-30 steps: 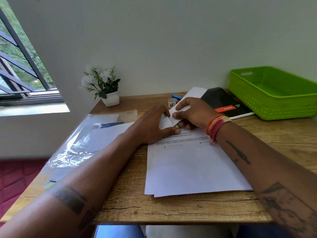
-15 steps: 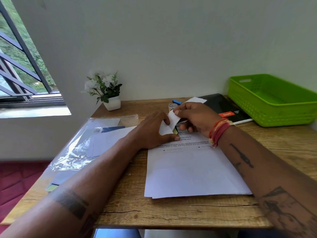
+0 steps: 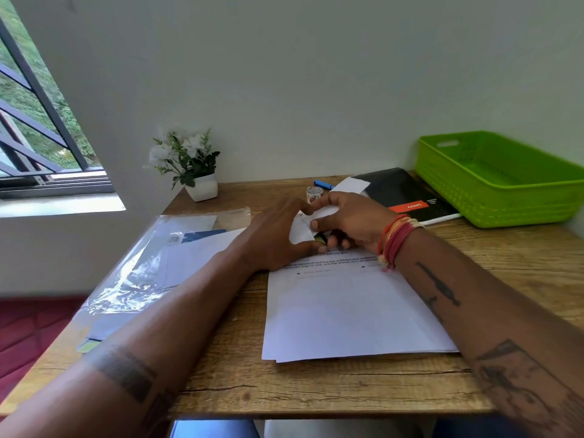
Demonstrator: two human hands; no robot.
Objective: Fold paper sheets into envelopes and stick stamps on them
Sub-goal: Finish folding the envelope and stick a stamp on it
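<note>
My left hand (image 3: 278, 235) presses the folded paper (image 3: 301, 230) flat; my right hand (image 3: 350, 221) pinches its flap. The green basket's (image 3: 493, 197) visible inside holds nothing; the plastic sleeve (image 3: 151, 263) holds envelopes.

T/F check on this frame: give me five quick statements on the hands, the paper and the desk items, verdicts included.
1. Both hands, left hand and right hand, are on the small folded paper. True.
2. The green basket holds envelopes. False: nothing shows inside it.
3. The potted plant stands at the desk's far left. True.
4. The black notebook lies in the plastic sleeve. False: it lies beside the basket.
5. The roll of stamps is in the right hand's grip. False: it sits on the desk.
</note>
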